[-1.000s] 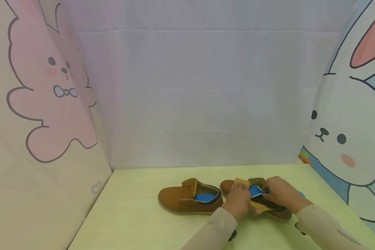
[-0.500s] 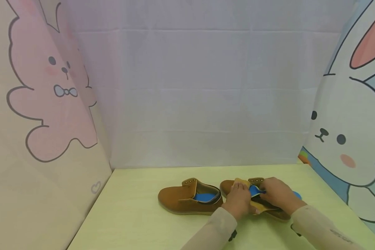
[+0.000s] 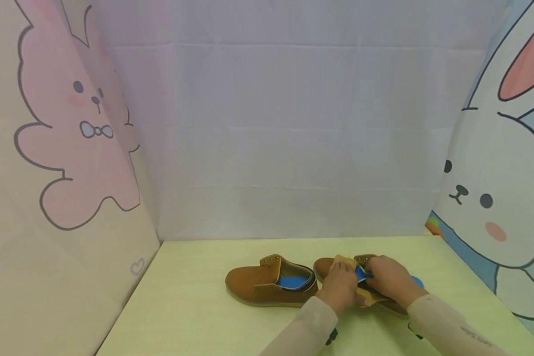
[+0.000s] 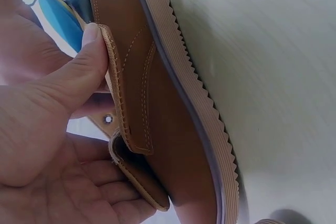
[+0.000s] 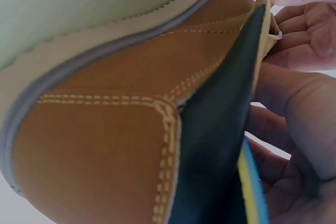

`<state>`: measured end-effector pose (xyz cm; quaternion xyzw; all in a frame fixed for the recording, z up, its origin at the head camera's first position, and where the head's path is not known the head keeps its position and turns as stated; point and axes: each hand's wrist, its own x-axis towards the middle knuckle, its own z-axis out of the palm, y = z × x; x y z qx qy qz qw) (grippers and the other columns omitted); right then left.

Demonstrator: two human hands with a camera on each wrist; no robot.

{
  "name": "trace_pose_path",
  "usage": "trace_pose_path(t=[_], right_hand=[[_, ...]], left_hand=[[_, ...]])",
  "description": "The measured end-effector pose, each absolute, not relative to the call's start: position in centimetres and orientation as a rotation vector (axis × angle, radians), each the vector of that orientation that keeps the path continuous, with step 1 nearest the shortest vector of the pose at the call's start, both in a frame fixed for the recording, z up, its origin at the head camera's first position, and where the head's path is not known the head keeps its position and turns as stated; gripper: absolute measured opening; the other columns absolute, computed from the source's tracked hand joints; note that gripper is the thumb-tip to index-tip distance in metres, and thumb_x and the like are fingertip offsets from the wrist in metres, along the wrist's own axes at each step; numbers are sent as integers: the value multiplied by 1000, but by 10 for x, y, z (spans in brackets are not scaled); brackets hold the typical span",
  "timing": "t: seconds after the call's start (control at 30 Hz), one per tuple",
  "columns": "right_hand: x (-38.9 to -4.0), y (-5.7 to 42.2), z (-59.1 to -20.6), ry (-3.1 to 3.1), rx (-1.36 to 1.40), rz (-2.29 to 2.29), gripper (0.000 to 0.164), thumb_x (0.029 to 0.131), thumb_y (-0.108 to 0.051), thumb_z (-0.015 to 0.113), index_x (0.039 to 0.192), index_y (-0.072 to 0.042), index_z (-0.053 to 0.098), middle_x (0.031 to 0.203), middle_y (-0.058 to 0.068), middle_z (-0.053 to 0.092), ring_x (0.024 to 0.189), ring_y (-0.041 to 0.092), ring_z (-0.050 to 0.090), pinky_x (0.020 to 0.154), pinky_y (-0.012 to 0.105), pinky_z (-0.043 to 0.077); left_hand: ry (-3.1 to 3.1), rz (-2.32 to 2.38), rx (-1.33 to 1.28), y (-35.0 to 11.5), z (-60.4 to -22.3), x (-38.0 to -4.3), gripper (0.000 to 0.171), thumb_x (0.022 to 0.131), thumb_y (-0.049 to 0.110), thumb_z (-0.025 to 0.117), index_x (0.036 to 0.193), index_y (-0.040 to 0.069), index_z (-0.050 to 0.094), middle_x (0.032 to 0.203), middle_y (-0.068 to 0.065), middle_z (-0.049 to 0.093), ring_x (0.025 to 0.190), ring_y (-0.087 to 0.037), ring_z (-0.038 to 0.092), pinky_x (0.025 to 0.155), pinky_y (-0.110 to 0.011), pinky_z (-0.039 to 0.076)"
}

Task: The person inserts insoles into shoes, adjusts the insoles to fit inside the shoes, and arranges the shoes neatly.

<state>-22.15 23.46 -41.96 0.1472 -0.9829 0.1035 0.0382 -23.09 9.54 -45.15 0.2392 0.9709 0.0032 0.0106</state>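
My left hand [image 3: 339, 287] holds the right-hand brown shoe [image 3: 323, 267] at its opening. In the left wrist view, its thumb presses the stitched side flap [image 4: 118, 77] and its fingers bend back the tongue [image 4: 139, 182]. My right hand [image 3: 392, 281] pinches a blue insole [image 3: 417, 281] that lies partly inside this shoe. The insole's heel end sticks up behind the hand, its front end hidden in the shoe. From the right wrist, the insole [image 5: 255, 192] shows a yellow edge beside the dark lining of the shoe [image 5: 100, 145].
A matching brown shoe [image 3: 258, 284] stands just to the left, with a blue insole [image 3: 292, 282] in it. Both rest on a pale yellow tabletop [image 3: 191, 296]. White cloth [image 3: 267, 148] hangs behind, with rabbit-printed cloths at both sides.
My right hand has moved left toward the shoe's toe, and the blue insole has slid further into the shoe with it. The left hand has stayed in place.
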Motion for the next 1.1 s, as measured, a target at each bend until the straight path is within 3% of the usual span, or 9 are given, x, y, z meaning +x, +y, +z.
trace_pose_path(t=[0.43, 0.7, 1.1], right_hand=[[-226, 235, -426, -3004, 469, 326, 20, 77, -12, 73, 65, -15, 57, 61, -7, 51, 53, 12, 41, 50, 31, 37], [-228, 232, -434, -2996, 446, 363, 25, 78, -18, 73, 65, -15, 52, 58, -6, 45, 51, 12, 39, 49, 30, 34], [-231, 230, -437, -2996, 451, 385, 22, 78, -19, 73, 66, -16, 54, 60, -7, 48, 52, 12, 41, 50, 31, 36]], left_hand=[[3039, 11, 759, 95, -449, -230, 99, 69, 74, 58, 141, 10, 36, 143, 0, 36, 133, -16, 27, 107, -28, 24], [3035, 38, 778, 94, -450, -229, 97, 69, 73, 59, 139, 9, 39, 141, 0, 39, 133, -17, 29, 107, -28, 23], [3023, 35, 788, 93, -449, -229, 97, 69, 74, 56, 141, 11, 38, 143, 0, 37, 133, -16, 28, 107, -28, 24]])
